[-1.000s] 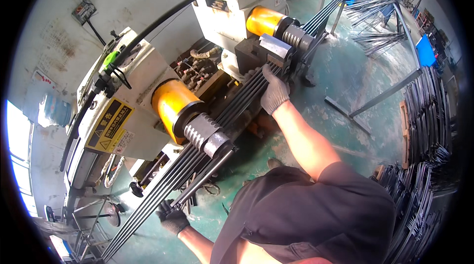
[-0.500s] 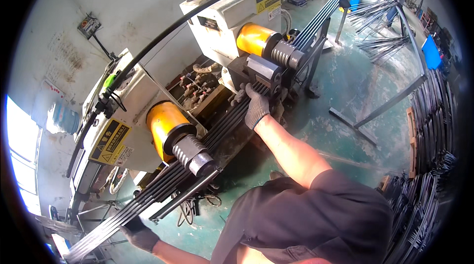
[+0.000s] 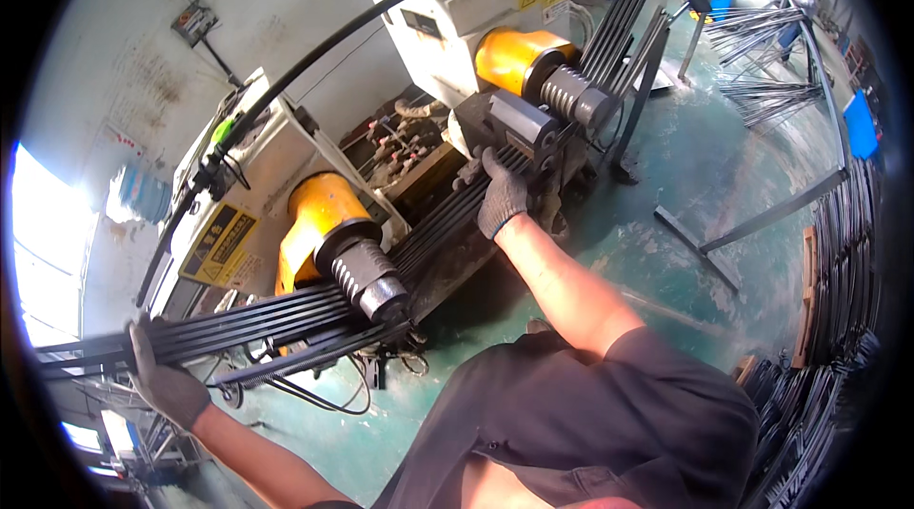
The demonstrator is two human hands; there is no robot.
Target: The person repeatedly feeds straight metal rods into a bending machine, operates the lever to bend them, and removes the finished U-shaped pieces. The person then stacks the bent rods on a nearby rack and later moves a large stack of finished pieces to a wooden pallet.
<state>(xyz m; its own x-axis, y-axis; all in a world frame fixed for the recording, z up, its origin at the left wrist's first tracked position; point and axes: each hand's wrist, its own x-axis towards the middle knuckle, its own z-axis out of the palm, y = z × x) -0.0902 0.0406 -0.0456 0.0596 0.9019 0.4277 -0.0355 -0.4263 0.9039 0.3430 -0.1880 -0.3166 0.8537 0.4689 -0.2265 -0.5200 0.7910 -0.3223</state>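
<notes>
Several long dark metal bars lie side by side along a bending machine, passing under two ribbed steel rollers. Left of the near roller, the bars run at a flatter angle than between the rollers. My left hand, in a grey glove, grips the bars close to their left end, fingers partly hidden behind them. My gloved right hand is closed around the bars mid-length, beside a dark steel block. Yellow cylinders carry the rollers.
Two pale machine housings stand against the wall, with a black rail arching over them. Hoses hang below the near roller. To the right are an angled metal frame, stacked bars and a distant person.
The left stretch of bars has swung up from a steep downward slope to nearly level, my left hand rising with it. At the far end the bars also angle more steeply. My right hand stays by the block.
</notes>
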